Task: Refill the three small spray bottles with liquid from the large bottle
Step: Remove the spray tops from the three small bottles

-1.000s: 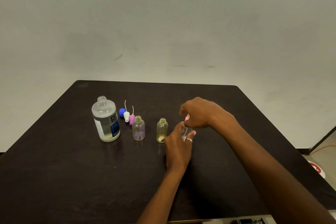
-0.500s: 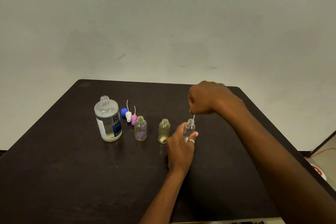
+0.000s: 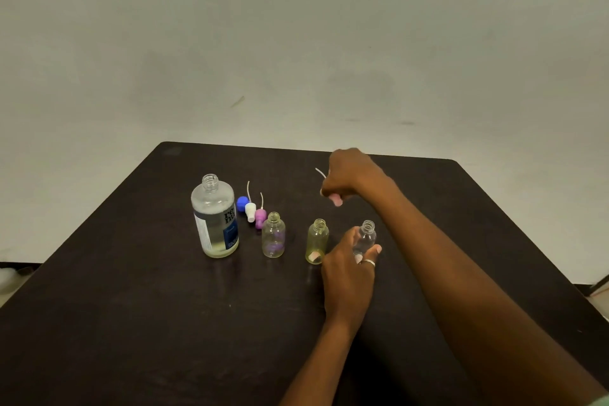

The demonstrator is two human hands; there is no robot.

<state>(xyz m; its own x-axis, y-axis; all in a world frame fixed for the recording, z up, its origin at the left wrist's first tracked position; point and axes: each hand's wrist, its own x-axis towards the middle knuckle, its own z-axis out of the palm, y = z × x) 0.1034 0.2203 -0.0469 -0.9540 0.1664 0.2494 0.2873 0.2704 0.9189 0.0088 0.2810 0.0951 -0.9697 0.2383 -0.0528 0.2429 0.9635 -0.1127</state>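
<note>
Dark table (image 3: 131, 306): L hand (image 3: 349, 273) grips clear uncapped bottle (image 3: 366, 237), R hand (image 3: 352, 175) pinches sprayer top (image 3: 336, 200).

Spray top lifted off the rightmost bottle

The right hand (image 3: 349, 178) has risen from the neck of the clear bottle (image 3: 365, 237) and swung toward the far side of the bench, carrying the spray top (image 3: 320, 172). Its thin tube, last seen in the neck, is now out, and what seems a pale cap shows under the fist.

L hand (image 3: 348, 273) round clear sm. bottle (image 3: 366, 238), R hand (image 3: 350, 179) w/ spray top (image 3: 335, 199) aloft, lg. bottle (image 3: 215, 217) far L.
</note>
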